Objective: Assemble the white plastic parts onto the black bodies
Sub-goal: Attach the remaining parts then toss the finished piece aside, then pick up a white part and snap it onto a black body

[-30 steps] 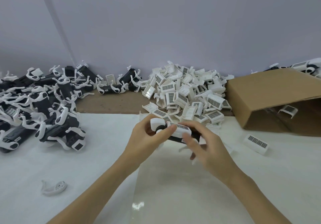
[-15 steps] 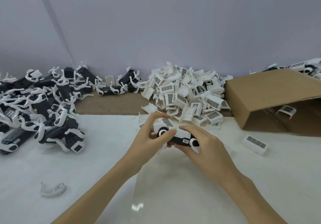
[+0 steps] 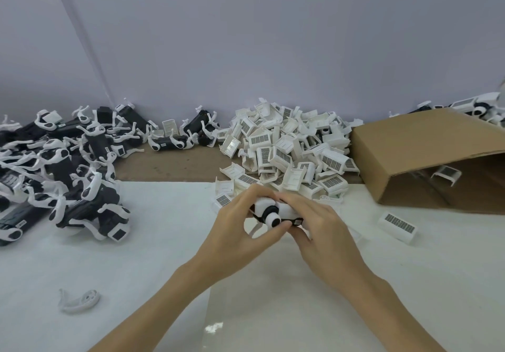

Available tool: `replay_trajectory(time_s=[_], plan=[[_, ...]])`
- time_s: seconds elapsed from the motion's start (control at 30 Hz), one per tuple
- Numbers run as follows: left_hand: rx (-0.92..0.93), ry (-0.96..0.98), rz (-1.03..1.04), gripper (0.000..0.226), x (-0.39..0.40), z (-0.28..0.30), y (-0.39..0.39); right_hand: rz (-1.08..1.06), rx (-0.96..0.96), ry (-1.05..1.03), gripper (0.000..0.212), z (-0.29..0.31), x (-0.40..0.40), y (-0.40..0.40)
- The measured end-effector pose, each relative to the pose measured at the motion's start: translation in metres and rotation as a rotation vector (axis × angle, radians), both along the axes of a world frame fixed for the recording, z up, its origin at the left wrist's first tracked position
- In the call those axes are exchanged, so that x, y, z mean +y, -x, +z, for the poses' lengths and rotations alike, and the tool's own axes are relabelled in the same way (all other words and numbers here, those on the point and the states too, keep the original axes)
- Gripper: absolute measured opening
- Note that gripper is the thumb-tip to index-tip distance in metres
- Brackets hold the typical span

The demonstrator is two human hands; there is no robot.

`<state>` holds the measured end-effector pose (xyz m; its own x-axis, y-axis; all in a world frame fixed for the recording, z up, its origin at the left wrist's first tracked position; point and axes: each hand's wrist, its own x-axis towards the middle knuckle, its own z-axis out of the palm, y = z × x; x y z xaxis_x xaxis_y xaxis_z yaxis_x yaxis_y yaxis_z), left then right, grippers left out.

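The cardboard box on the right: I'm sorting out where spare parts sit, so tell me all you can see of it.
The cardboard box is plain brown corrugated card, lying on its side at the right of the white table, its open mouth facing the front right. Its upper panel slopes and looks slightly bowed. Inside, in shadow, lies a white grilled part. The pile of white parts reaches its left wall, and more assembled pieces show behind it. Neither hand touches it.

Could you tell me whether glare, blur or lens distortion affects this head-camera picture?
Head view: soft, even light with faint shadows; a small glare spot on the white table sheet; wide-angle bending curves the wall corner; both hands and the held part look slightly soft.
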<state>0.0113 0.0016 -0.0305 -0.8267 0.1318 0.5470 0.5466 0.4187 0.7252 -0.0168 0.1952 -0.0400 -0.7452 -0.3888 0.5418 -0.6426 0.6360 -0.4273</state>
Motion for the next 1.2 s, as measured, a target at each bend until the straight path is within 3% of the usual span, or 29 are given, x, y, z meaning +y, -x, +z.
replay_trajectory(time_s=[0.13, 0.3, 0.5, 0.63, 0.73, 0.83, 0.97, 1.03, 1.07, 1.13, 1.2], plan=[[-0.260, -0.257, -0.101, 0.030, -0.012, 0.003, 0.004, 0.162, -0.303, 0.269, 0.057, 0.005, 0.003, 0.001], [-0.467, -0.569, -0.170, 0.036, -0.025, 0.006, 0.006, 0.161, -0.621, 0.561, 0.049, 0.009, 0.006, 0.005], [-0.549, -0.527, -0.098, 0.051, -0.028, 0.006, 0.011, 0.166, -0.756, 0.680, 0.046, 0.010, 0.001, 0.003], [-0.512, -0.412, -0.079, 0.045, -0.034, 0.004, 0.012, 0.100, -0.673, 0.405, 0.051, 0.014, 0.005, 0.001], [-0.507, -0.448, -0.077, 0.052, -0.035, 0.002, 0.014, 0.118, -0.718, 0.463, 0.053, 0.023, 0.010, 0.005], [-0.456, -0.598, -0.036, 0.060, -0.034, 0.003, 0.020, 0.130, -0.863, 0.770, 0.056, 0.044, 0.024, 0.025], [-0.442, -0.652, 0.066, 0.067, -0.046, 0.009, 0.026, 0.375, -0.832, 1.542, 0.032, 0.093, 0.065, 0.062], [-0.437, -0.613, 0.072, 0.059, -0.050, 0.007, 0.026, 0.493, -0.801, 1.851, 0.053, 0.107, 0.087, 0.076], [-0.436, -0.601, 0.070, 0.055, -0.050, 0.005, 0.025, 0.503, -0.810, 1.897, 0.066, 0.108, 0.094, 0.081], [-0.426, -0.564, 0.063, 0.050, -0.048, 0.003, 0.025, 0.440, -0.858, 1.777, 0.072, 0.103, 0.094, 0.086], [-0.401, -0.505, 0.075, 0.048, -0.046, 0.000, 0.026, 0.370, -0.906, 1.562, 0.061, 0.088, 0.083, 0.083]])
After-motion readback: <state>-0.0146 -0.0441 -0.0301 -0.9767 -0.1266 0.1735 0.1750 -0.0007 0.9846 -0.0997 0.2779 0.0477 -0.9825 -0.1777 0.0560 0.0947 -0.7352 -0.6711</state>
